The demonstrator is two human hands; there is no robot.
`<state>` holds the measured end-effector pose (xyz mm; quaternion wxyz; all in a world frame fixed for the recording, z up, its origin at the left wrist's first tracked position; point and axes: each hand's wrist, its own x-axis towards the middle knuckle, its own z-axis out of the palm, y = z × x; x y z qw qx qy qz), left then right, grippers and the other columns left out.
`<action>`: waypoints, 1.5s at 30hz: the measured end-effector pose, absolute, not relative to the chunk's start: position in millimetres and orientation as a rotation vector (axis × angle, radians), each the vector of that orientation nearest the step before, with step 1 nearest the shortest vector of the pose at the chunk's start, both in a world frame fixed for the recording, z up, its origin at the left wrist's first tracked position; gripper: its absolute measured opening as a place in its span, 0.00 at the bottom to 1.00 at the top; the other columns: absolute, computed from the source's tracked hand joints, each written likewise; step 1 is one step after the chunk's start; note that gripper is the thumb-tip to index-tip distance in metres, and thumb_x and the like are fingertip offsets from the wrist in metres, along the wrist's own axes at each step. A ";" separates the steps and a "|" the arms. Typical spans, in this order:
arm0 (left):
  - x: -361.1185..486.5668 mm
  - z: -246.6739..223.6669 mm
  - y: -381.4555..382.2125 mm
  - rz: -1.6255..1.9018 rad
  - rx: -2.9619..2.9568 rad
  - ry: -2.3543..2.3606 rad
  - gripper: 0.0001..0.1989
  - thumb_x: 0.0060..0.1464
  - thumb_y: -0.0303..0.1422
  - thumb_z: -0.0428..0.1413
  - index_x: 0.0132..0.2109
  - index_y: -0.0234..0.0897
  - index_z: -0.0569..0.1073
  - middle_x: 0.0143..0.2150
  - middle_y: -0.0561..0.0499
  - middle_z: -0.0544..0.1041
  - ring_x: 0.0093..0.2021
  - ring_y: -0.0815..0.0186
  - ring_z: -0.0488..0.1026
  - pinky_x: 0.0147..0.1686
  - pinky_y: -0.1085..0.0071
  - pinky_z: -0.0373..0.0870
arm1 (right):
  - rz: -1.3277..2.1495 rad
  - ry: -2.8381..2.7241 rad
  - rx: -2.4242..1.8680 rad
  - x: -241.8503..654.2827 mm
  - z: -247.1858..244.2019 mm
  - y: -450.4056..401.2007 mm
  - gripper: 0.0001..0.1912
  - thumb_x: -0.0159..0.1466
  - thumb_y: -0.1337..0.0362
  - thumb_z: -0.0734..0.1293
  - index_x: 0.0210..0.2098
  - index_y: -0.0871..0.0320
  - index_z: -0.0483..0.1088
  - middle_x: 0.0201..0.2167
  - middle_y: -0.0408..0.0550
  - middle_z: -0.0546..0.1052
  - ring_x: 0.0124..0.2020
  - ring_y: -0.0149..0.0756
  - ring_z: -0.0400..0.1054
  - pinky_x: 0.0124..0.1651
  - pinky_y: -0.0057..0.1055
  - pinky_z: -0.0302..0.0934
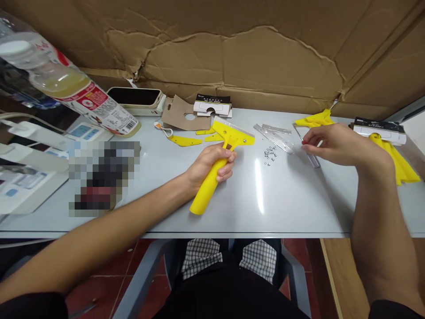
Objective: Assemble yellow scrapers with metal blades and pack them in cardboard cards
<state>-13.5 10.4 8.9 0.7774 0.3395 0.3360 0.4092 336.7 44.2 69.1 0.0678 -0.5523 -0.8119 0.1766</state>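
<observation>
My left hand (212,166) is wrapped round the handle of a yellow scraper (207,188), its wide head pointing up and away, with a clear strip along the top edge and a screw at the right end. On the right, my right hand (320,141) pinches a screwdriver (313,160) with a clear handle and a thin shaft, low over the table. Between the hands lie several small screws (270,154) and metal blades (277,137). Flat yellow pieces (186,141) rest behind the left hand.
Yellow parts (315,118) and a black-and-white box (380,129) stand at the right. Another box (212,106), brown cardboard (182,115) and a phone-like device (136,97) are at the back. A bottle (96,104) leans at the left, beside power strips (33,177).
</observation>
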 end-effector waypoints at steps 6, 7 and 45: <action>-9.4 10.4 7.0 0.860 0.740 0.730 0.11 0.46 0.31 0.67 0.29 0.36 0.70 0.20 0.58 0.68 0.14 0.77 0.58 0.12 0.78 0.56 | 0.586 -2.434 -1.210 269.1 69.8 10.8 0.03 0.68 0.61 0.69 0.39 0.53 0.73 0.34 0.45 0.81 0.33 0.39 0.76 0.39 0.38 0.66; -9.4 10.1 6.6 0.850 0.743 0.730 0.11 0.46 0.32 0.67 0.29 0.36 0.70 0.19 0.58 0.67 0.14 0.77 0.58 0.12 0.78 0.56 | 0.554 -2.456 -1.187 261.3 66.1 8.0 0.02 0.69 0.63 0.68 0.39 0.53 0.73 0.34 0.45 0.80 0.33 0.38 0.74 0.39 0.37 0.66; -5.0 9.1 -3.7 0.791 0.915 0.866 0.11 0.52 0.33 0.64 0.40 0.37 0.71 0.16 0.59 0.68 0.13 0.73 0.61 0.13 0.76 0.57 | -0.303 -2.444 -1.155 245.9 58.6 -10.6 0.09 0.73 0.67 0.67 0.43 0.58 0.81 0.41 0.52 0.79 0.32 0.37 0.72 0.31 0.36 0.61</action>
